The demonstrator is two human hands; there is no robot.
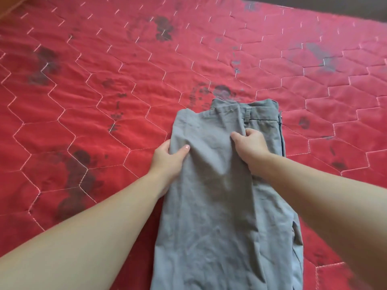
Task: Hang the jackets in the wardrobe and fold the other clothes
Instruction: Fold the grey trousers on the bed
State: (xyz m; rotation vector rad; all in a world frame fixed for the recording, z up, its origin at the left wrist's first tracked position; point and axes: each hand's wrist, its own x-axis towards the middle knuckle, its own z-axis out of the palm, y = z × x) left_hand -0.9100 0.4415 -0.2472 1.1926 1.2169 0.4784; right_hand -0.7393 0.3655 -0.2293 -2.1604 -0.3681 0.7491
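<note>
Lying lengthwise on the bed, grey trousers folded leg over leg, waistband at the far end with belt loop and pocket slit showing, legs running toward the camera and out the bottom edge; left hand at the left edge of the cloth below the waistband, thumb on top and fingers curled under the edge, pinching the fabric; right hand on top near the centre seam, fingers bunched narrow on a small ridge of cloth, looks like a light pinch rather than a flat press; a slack crease runs between the two hands; fabric reads as woven cotton, soft and limp, light, not slippery, will sag and wrinkle if lifted from one point, so best held at two spread points along an edge or at the thicker waistband and seams, which give firmer purchase; folding judged partway, cross fold not yet made; underneath, red quilted bedspread with white hexagon stitching and dark faded blotches; no jackets or wardrobe in view
</note>
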